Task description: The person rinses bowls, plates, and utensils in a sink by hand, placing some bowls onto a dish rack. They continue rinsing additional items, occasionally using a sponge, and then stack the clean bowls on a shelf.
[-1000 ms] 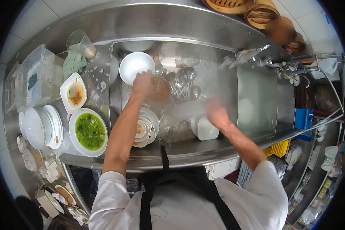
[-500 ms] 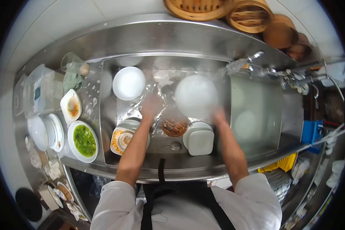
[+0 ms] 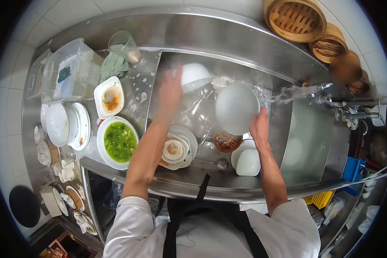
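In the sink, my right hand [image 3: 259, 124] grips the right edge of a large white plate [image 3: 237, 108]. At the upper left of the basin, my left hand [image 3: 171, 88] is blurred and meets the left side of a tilted white bowl [image 3: 194, 76]; its fingers are too smeared to read. Below the large plate lie a round brown steamer piece [image 3: 227, 142] and a white square dish [image 3: 248, 162]. A spoon [image 3: 222, 163] rests near the front of the basin. Stacked dishes [image 3: 173, 149] with food scraps are beside my left forearm.
Water runs from a tap [image 3: 326, 86] at the right, over the divider near a water-filled basin [image 3: 303, 146]. On the left counter are a bowl of green food [image 3: 120, 142], a soiled dish [image 3: 110, 98], a clear tub [image 3: 69, 71] and a glass [image 3: 124, 45]. Bamboo steamers [image 3: 296, 19] line the back ledge.
The view has shifted, moving the scene. The white bowl, flat before, is now tilted, with my left hand at its side. My right hand has moved up along the large plate's edge.
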Tool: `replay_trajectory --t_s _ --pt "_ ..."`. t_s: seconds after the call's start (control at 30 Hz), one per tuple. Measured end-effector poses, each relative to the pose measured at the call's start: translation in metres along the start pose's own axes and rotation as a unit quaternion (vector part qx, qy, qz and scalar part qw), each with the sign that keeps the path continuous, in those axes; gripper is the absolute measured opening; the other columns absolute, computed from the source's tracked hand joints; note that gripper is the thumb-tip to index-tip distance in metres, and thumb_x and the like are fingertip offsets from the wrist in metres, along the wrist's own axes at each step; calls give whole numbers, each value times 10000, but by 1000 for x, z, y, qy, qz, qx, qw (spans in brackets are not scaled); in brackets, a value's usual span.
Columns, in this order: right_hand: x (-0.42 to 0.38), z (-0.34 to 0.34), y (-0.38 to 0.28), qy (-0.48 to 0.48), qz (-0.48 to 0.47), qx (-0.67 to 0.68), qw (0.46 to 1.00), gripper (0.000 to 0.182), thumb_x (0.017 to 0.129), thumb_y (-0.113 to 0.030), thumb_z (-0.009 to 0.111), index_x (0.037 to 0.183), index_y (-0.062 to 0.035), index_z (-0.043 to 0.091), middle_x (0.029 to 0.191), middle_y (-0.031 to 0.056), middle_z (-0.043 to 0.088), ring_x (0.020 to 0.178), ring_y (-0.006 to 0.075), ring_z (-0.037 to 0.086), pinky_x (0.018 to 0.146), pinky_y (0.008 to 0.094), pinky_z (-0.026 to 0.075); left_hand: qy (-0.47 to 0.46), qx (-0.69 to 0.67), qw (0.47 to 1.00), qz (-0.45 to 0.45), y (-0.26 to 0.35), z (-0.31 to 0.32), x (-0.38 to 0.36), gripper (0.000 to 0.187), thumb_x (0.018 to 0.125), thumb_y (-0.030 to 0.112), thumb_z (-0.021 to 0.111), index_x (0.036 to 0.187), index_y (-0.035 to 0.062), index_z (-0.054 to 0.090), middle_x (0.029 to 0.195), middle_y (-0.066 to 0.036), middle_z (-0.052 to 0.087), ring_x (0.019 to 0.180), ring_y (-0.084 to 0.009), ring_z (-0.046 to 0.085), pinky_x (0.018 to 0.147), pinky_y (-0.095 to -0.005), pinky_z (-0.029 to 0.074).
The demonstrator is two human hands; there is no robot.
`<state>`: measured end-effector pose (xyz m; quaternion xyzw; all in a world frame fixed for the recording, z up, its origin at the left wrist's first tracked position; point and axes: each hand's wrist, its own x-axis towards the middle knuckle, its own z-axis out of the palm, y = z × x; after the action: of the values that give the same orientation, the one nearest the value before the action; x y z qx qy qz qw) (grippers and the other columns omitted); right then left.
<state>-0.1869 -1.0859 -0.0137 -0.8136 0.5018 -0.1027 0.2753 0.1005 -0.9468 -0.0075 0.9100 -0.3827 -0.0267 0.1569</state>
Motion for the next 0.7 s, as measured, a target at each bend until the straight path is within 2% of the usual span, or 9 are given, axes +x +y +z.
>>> replay_trajectory --t_s 0.23,0.33,0.4,0.47,0.5,0.53,0.57,0.6,0.7 --pt "42 223 -12 -166 131 309 927 439 828 -55 453 1231 58 319 1110 254 498 808 293 628 488 329 585 4 -177 982 -59 -6 -25 10 570 712 28 504 1263 -16 366 1044 -282 528 919 -479 561 826 -491 458" --pt "39 234 -28 -244 32 364 898 471 836 -58 492 1269 26 326 1174 181 480 836 232 600 595 328 585 -113 -423 861 -259 -9 -5 6 488 703 70 519 1169 -60 456 1023 -310 569 945 -449 590 835 -450 471" --pt "45 212 -19 -244 44 422 872 440 830 -81 537 1245 -8 412 1074 120 545 842 198 588 659 304 545 -79 -533 786 -302 -59 111 2 353 720 97 533 1019 -88 509 959 -310 588 850 -434 619 758 -490 501" --pt "59 164 10 -202 107 525 820 412 823 -103 582 1221 -43 497 973 59 610 849 164 576 722 280 505 -25 -327 911 -251 -57 113 -16 382 703 109 561 1010 -108 501 980 -315 586 855 -400 634 754 -438 521" --pt "66 102 12 -215 154 548 794 344 856 -133 535 1179 -13 525 977 76 626 863 160 590 741 293 502 -22 -347 889 -298 -59 124 -20 395 692 114 574 1006 -113 496 957 -302 596 861 -393 634 760 -428 517" --pt "86 72 71 -229 139 620 738 305 884 -137 496 1148 10 543 1022 109 624 910 166 603 746 264 503 -18 -369 864 -342 -62 138 -25 408 682 119 587 1001 -117 491 935 -289 606 867 -387 634 766 -418 514" --pt "115 33 136 -354 106 751 548 278 887 -74 484 1128 54 538 1060 170 612 954 215 611 803 276 519 -10 -360 853 -378 -62 149 -31 407 692 133 603 992 -117 487 918 -282 611 862 -383 635 758 -419 513" --pt "121 -11 133 -173 237 803 520 271 866 -4 492 1109 111 522 1053 215 604 953 261 613 856 313 530 -3 -354 842 -407 -62 159 -29 408 703 146 618 984 -117 484 901 -276 616 856 -379 636 751 -419 513" --pt "137 -96 114 -137 213 845 471 281 859 46 472 1118 152 482 1034 252 591 985 299 597 880 352 530 20 -358 824 -438 -63 173 -33 428 735 209 664 956 -107 479 851 -256 628 835 -364 643 725 -413 512"
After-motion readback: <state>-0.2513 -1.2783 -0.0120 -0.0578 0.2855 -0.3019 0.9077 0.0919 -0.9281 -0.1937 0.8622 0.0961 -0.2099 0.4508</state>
